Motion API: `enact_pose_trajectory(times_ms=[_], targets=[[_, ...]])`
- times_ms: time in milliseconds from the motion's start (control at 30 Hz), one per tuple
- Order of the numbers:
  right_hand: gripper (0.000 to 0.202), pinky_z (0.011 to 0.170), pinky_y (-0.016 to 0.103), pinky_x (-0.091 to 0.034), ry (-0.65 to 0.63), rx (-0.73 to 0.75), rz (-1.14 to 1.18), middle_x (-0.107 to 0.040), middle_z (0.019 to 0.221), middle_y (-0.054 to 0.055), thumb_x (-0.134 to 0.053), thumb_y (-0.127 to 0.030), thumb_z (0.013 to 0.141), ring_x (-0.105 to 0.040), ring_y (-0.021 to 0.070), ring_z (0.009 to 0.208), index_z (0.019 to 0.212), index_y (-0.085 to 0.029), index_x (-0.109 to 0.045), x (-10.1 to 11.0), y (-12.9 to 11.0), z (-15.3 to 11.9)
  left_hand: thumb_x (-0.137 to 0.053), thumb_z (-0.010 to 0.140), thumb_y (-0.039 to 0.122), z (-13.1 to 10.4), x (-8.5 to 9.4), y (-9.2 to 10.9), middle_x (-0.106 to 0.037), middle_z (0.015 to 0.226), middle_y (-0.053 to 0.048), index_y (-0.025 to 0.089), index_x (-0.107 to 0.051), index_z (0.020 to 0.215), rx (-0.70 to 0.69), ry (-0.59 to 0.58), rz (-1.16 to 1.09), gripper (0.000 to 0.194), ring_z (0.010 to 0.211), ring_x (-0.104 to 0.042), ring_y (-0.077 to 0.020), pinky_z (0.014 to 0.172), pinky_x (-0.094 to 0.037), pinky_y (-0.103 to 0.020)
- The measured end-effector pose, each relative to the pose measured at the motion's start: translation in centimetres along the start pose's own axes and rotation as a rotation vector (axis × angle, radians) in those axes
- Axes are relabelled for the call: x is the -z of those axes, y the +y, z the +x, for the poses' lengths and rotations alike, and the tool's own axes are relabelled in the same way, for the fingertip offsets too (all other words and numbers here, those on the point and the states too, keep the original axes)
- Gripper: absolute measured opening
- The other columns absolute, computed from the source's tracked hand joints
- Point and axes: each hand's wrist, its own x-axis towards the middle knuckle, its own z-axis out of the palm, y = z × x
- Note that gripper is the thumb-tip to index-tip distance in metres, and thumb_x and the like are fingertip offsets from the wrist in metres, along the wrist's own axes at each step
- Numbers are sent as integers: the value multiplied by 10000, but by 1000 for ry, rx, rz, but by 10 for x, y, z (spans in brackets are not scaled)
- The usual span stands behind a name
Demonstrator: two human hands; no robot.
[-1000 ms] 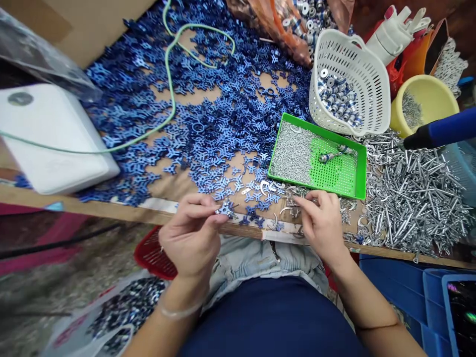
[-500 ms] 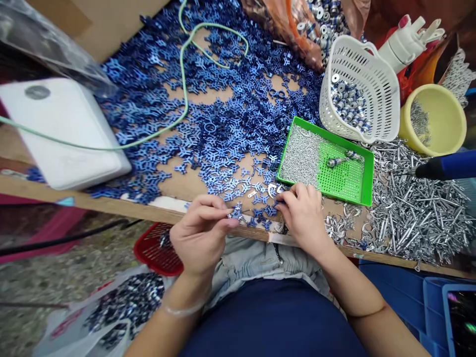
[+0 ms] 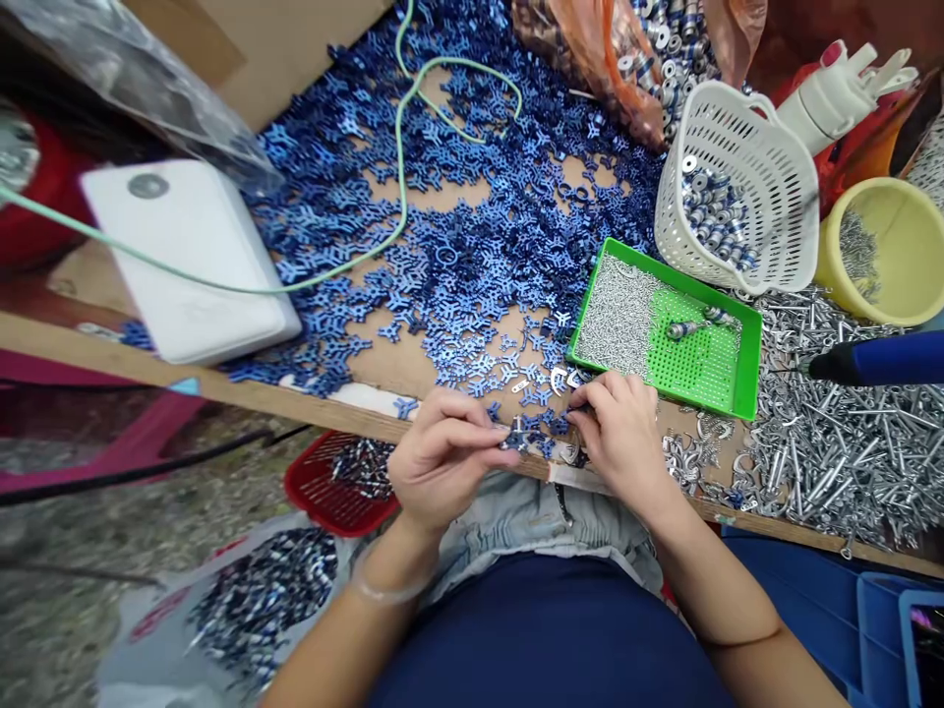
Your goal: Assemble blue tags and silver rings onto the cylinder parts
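At the table's front edge, my left hand (image 3: 446, 457) pinches a small blue and silver part (image 3: 517, 435) between thumb and fingers. My right hand (image 3: 623, 433) is just to the right, its thumb and index finger pressed together low over the tabletop; what they hold is too small to make out. Blue three-armed pieces (image 3: 464, 334) spread thickly over the table beyond both hands. Above my right hand stands a green tray (image 3: 746, 364) with tiny silver bits and a few assembled parts. Curved silver pieces (image 3: 685, 457) lie right of my right hand.
A white basket (image 3: 789, 216) and a yellow bowl (image 3: 911, 256) stand at the back right, near a heap of silver pins (image 3: 848, 433). A blue tool (image 3: 885, 359) juts in from the right. A white box (image 3: 188, 265), green cord (image 3: 402, 147) and red basket (image 3: 324, 506) are left.
The whole view has shifted, so the table contents appear further right. My left hand has come slightly nearer my right hand, still pinching the small part.
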Motion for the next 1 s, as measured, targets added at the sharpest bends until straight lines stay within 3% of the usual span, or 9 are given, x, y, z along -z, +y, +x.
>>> enact_pose_trajectory(times_ms=[200,433,600,733,833,933,1000], targets=[[18,690,339,-291,-8,14,-4,-598,842,28,-581,-219,825,-458,213,814,830,-213,-597,3,1,1,-793,625,192,1,1,1,-576,685,11,220,-678,776,-67,-82,72,192,638,-533,-127,572,-424,-280],[92,689,321,-326,85,67,114,-604,831,22,-532,-248,861,-479,186,807,870,-223,-621,-3,-15,7,-799,615,230,-3,2,-3,-558,668,15,222,-667,727,6,62,-8,173,614,-520,-123,542,-426,-269],[138,684,344,-321,98,49,-23,-593,849,54,-559,-319,839,-455,217,814,874,-204,-628,-16,-29,15,-798,615,250,-4,3,-5,-558,654,18,235,-672,711,51,88,-24,159,606,-523,-123,540,-430,-265],[107,684,348,-325,36,42,-64,-587,861,60,-577,-282,825,-454,224,816,877,-196,-614,-20,-35,21,-797,615,274,-4,2,-6,-562,660,19,228,-670,702,43,95,-27,161,592,-532,-117,535,-434,-261],[34,711,343,-354,6,43,92,-585,834,41,-604,-222,805,-468,207,824,815,-189,-602,-11,-33,21,-792,624,258,-3,2,-4,-558,668,19,220,-666,702,17,90,-19,152,595,-535,-115,535,-434,-260],[64,732,319,-386,76,18,478,-568,775,0,-621,-206,796,-493,163,798,745,-201,-583,13,-24,12,-787,631,245,0,2,1,-559,660,23,215,-663,728,-58,8,40,160,608,-537,-117,552,-439,-268],[84,736,309,-403,38,16,719,-546,766,-18,-647,-232,777,-508,142,783,726,-212,-583,34,-17,4,-788,628,253,4,1,7,-564,659,27,212,-658,747,-136,-63,98,181,613,-536,-115,560,-444,-270]])
